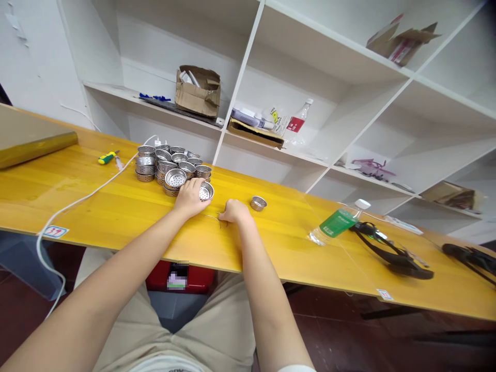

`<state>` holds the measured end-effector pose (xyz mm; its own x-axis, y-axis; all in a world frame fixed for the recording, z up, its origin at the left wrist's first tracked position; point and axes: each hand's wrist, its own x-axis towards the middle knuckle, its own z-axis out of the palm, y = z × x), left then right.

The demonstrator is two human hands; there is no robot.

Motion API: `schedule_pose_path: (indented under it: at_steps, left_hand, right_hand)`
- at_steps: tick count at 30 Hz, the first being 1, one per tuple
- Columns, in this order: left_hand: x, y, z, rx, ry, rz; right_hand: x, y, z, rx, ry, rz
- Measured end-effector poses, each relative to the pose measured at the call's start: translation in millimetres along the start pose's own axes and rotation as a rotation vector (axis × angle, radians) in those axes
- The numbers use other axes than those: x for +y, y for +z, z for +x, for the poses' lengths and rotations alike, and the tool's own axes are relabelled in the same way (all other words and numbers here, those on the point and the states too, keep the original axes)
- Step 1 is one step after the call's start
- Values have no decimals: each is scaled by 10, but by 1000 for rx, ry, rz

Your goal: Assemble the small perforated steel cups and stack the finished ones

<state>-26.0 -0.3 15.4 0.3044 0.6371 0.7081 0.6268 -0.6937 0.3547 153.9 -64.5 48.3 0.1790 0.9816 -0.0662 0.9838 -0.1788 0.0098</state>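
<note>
My left hand (191, 199) is closed on a small perforated metal cup (206, 191), at the front right of several similar cups (146, 161) stacked in a cluster on the yellow table. My right hand (233, 211) is closed, low over the table, beside a thin curved wire (213, 217); a bit of wire shows at its fingertips, but the fingers are partly hidden. To the right of it a single metal cup (258, 203) stands upright on the table.
A green-labelled bottle (336, 223) leans on the right, near a black strap (395, 256). A white cable (91, 194) crosses the left side, by a yellow-green screwdriver (107, 157). White shelves (290, 62) rise behind the table (279, 243).
</note>
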Motion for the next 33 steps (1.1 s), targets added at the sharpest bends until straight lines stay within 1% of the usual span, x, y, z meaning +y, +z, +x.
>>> schedule_pose_path:
  at_steps: [4,7,9,13,15,16,18,20,23,25,29,33]
  left_hand:
    - [-8,1,4,27,24,-13]
    - [-24,10,9,40,58,-48]
    - [-34,22,13,37,79,-85]
    - [-40,45,14,42,98,-147]
    - [-36,50,10,45,108,-163]
    - [-32,50,7,42,116,-169]
    - [-22,49,-1,31,131,-175]
    - [-7,48,-7,12,148,-177]
    - [18,51,-13,-8,180,-174]
    - [32,53,-14,-9,203,-171]
    - [48,48,-13,-6,208,-176]
    - [51,30,-9,-13,189,-178]
  right_hand:
    - [22,37,-1,20,-10,27]
    - [92,52,29,60,6,200]
    - [160,55,67,145,21,399]
    - [229,44,158,417,39,960]
    - [187,34,182,511,-25,1244]
    - [145,31,184,549,-72,1350]
    - [30,39,172,612,-160,1467]
    - [-105,69,151,648,-201,1460]
    - [-275,143,139,659,-211,1331]
    - [-334,192,152,679,-201,1233]
    - [-333,240,183,733,-166,1097]
    - [-305,235,176,711,-159,1060]
